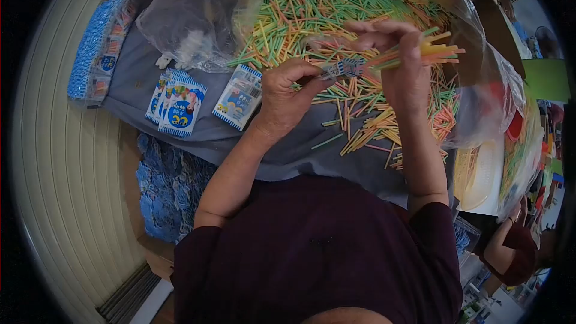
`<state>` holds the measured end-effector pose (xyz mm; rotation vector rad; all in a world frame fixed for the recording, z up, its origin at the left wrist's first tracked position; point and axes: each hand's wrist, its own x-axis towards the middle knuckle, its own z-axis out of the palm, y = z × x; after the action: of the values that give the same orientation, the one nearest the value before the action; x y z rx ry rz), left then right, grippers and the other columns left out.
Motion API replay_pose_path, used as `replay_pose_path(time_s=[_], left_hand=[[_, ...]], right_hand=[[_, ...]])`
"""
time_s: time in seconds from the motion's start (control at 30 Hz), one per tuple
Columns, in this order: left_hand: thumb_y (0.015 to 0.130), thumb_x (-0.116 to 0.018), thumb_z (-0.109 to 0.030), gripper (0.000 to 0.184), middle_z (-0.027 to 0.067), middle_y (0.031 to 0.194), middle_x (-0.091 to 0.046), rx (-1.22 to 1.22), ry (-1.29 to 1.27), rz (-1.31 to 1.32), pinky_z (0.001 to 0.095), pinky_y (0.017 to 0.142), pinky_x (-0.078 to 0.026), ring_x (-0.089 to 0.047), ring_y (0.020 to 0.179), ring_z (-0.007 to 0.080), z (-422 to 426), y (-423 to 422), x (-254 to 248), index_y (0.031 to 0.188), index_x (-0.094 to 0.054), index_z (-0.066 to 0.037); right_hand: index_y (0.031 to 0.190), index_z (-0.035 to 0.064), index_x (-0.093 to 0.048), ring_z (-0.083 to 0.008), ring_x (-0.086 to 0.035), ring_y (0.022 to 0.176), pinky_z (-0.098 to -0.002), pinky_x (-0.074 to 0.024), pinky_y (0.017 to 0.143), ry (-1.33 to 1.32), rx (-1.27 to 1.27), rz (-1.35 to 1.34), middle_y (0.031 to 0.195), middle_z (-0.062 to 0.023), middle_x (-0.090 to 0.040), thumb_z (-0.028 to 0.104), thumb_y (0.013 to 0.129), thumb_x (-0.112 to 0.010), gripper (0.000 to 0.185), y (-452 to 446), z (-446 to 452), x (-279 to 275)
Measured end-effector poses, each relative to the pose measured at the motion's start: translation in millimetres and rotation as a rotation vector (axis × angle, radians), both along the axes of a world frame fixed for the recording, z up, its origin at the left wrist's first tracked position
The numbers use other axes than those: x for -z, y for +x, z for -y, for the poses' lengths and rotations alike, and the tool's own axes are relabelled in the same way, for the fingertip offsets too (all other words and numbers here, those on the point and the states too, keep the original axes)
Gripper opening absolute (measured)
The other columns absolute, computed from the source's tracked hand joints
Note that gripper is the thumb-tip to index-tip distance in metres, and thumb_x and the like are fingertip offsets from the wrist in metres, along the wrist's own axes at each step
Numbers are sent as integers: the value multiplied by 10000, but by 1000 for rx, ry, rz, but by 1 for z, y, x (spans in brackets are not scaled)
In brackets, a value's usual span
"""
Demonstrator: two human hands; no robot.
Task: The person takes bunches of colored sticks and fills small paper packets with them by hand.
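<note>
My left hand (287, 93) is closed in a pinch on the edge of a small clear plastic packet with blue print (347, 68). My right hand (403, 60) is wrapped round a bundle of thin candy-coloured sticks (443, 54), whose ends poke out to the right. Other ends of the bundle point left, close to the packet; whether they reach inside it I cannot tell. Behind and beneath both hands spreads a big pile of green, yellow, orange and pink sticks (336, 0). A blue and white printed packet (237, 97) lies by my left wrist.
More printed packets (181, 105) overlap on the grey cloth (129, 93) at left. Clear plastic sheeting (186, 12) flanks the pile. A box of crumpled blue wrappers (165, 186) stands below left. Another person's arm (501, 252) shows at far right, near a pale basket (485, 171).
</note>
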<state>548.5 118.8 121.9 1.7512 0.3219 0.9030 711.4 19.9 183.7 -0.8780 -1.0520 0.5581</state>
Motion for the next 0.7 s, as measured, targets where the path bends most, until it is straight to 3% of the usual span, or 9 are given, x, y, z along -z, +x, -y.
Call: replay_pose_path(time_s=[0.1, 0.17, 0.2, 0.27, 0.43, 0.5, 0.57, 0.63, 0.7], left_hand=[[778, -785, 17, 103, 65, 797, -697, -7, -37, 0, 261, 614, -518, -670, 704, 132, 3, 1, -5, 856, -719, 4], [781, -781, 20, 100, 63, 797, -697, 1, -30, 30, 263, 620, -521, -672, 708, 132, 3, 2, -4, 855, -716, 7], [784, -778, 23, 96, 61, 796, -696, 16, -22, 58, 265, 625, -523, -674, 713, 132, 2, 3, -2, 855, -714, 10], [789, -771, 28, 94, 61, 798, -697, 15, -46, 61, 263, 637, -526, -675, 723, 129, 0, 4, 4, 861, -713, 11], [811, -749, 36, 88, 48, 812, -702, 16, -169, 32, 253, 680, -534, -672, 758, 111, -4, 2, 3, 889, -716, 10], [825, -738, 36, 93, 38, 841, -707, 60, -382, 153, 242, 701, -537, -665, 786, 97, -4, 3, 2, 910, -721, 4], [824, -737, 44, 100, 39, 858, -707, 78, -409, 188, 242, 711, -539, -664, 802, 96, -6, 6, 3, 914, -720, 5], [822, -735, 52, 107, 39, 874, -708, 96, -436, 220, 241, 721, -541, -664, 818, 94, -8, 9, 6, 917, -718, 5], [813, -735, 71, 120, 48, 899, -710, 54, -242, 121, 248, 746, -552, -669, 840, 102, -10, 13, 11, 915, -711, 12]], right_hand=[[1106, -5, -640, -214, -680, 995, -368, -526, 892, -235, 6, 70, 969, -123, -711, 433, 1064, -381, 511, -11, -3, 0], [1085, -6, -619, -319, -629, 1144, -445, -443, 1035, -278, 48, 271, 950, -160, -720, 504, 1052, -353, 576, -12, -10, 12], [1085, -6, -619, -319, -629, 1144, -445, -443, 1035, -278, 43, 271, 950, -160, -720, 504, 1052, -353, 576, -11, -12, 18], [1107, 4, -671, -209, -653, 1010, -372, -496, 939, -263, -30, 254, 1036, -109, -700, 465, 1053, -389, 543, -8, -15, 27], [1178, 8, -660, -221, -620, 1088, -370, -471, 975, -293, -72, 293, 1119, -115, -675, 510, 1044, -373, 593, -2, -18, 18], [1205, 9, -654, -223, -612, 1102, -366, -466, 980, -335, -55, 307, 1139, -120, -667, 521, 1040, -369, 609, 2, -19, 15], [1257, 8, -635, -218, -599, 1119, -356, -455, 989, -330, -28, 513, 1171, -126, -656, 535, 1038, -366, 630, 10, -21, 20], [1269, 8, -629, -214, -598, 1111, -357, -453, 990, -376, -7, 353, 1171, -126, -659, 548, 1036, -361, 646, 1, -19, 22], [1281, 7, -622, -209, -597, 1104, -357, -451, 990, -423, 13, 188, 1171, -125, -661, 561, 1033, -357, 662, 0, -18, 23]])
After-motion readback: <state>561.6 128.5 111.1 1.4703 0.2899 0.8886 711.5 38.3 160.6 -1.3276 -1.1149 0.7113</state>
